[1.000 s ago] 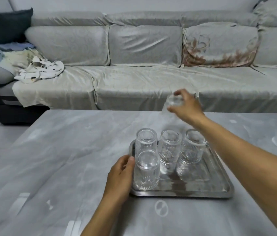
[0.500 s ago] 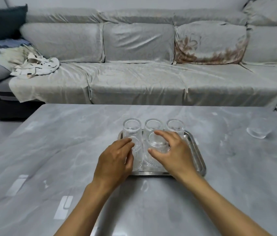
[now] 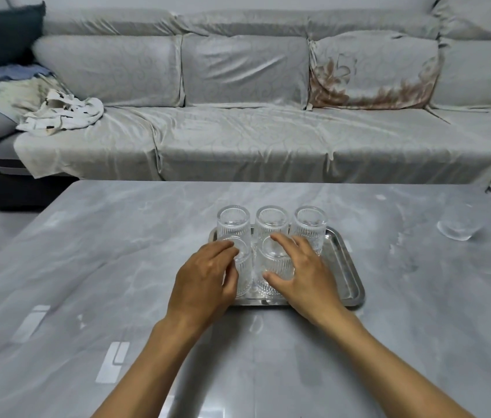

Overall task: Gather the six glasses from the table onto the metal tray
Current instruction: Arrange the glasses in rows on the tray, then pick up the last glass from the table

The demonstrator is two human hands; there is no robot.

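Note:
A metal tray [image 3: 347,268] lies on the grey marble table [image 3: 117,251]. Three ribbed clear glasses stand in its back row: left [image 3: 233,220], middle [image 3: 271,220], right [image 3: 310,221]. Two more stand in the front row. My left hand [image 3: 203,279] wraps the front left glass [image 3: 242,267]. My right hand [image 3: 304,273] grips the front middle glass [image 3: 274,267], fingers over its top and thumb on its side. The tray's front right corner is bare. One more glass [image 3: 458,226] sits on the table far to the right.
A long grey covered sofa [image 3: 238,131] runs behind the table, with a crumpled white cloth [image 3: 63,116] on its left end and a dark cushion [image 3: 5,34] at the far left.
My right hand brought a glass from the table's far side down into the tray's front row beside the left-hand glass. Over the last half second both hands stayed on their glasses.

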